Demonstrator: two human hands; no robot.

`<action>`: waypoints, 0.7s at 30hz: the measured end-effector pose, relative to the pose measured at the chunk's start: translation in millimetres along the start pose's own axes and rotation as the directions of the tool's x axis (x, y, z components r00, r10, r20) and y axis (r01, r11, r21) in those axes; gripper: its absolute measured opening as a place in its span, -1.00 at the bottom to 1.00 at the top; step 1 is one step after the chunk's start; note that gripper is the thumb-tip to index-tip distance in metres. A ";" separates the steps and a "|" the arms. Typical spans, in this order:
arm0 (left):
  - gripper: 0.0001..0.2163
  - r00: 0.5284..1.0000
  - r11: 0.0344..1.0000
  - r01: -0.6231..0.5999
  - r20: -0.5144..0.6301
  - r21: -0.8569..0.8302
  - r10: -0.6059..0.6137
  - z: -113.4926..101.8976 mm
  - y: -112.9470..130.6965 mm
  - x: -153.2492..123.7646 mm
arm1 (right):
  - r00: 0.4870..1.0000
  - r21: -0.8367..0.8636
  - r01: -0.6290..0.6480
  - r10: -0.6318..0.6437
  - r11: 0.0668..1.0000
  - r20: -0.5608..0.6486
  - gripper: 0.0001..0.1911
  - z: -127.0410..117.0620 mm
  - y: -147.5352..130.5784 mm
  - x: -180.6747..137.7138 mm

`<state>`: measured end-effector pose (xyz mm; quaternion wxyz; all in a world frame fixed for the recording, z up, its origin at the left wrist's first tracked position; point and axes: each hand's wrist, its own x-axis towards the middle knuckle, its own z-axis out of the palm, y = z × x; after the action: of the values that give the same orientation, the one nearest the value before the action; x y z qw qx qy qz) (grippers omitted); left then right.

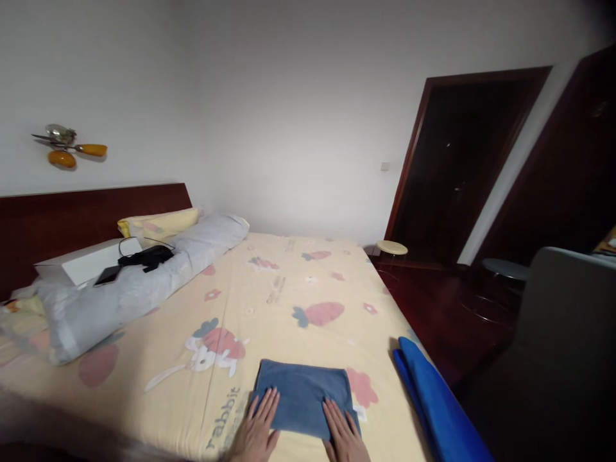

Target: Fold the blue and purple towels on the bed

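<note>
A blue-grey folded cloth (303, 391) lies flat on the bed near me, with a small white label (360, 412) at its right edge. On its left side rests my left hand (260, 427), fingers stretched out and the thumb below the near edge. My right hand (344, 433) lies flat on the near right part, fingers slightly apart. Neither hand grips anything; both press on or touch the cloth from above. What kind of cloth item it is, I cannot tell.
The bed (283, 301) has a cream sheet with carrot and rabbit prints. At left are a grey bundle in plastic (129, 308), a white box (81, 263), a phone (108, 276) and a black item (149, 256). Bright blue fabric (428, 398) and a stool (392, 248) are at right.
</note>
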<state>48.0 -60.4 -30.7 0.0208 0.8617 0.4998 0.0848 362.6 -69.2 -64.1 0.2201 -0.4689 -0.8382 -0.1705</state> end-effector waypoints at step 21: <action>-0.66 0.927 0.852 0.373 0.186 -0.369 -0.325 -61.3 -44.8 5.9 | 0.757 0.197 -0.593 0.458 0.781 0.466 -0.56 -48.7 46.0 7.6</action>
<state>2.2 -36.0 25.0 0.2396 0.7376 0.6181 0.1289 408.9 -64.7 -15.3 0.1627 -0.6683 -0.7121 0.1410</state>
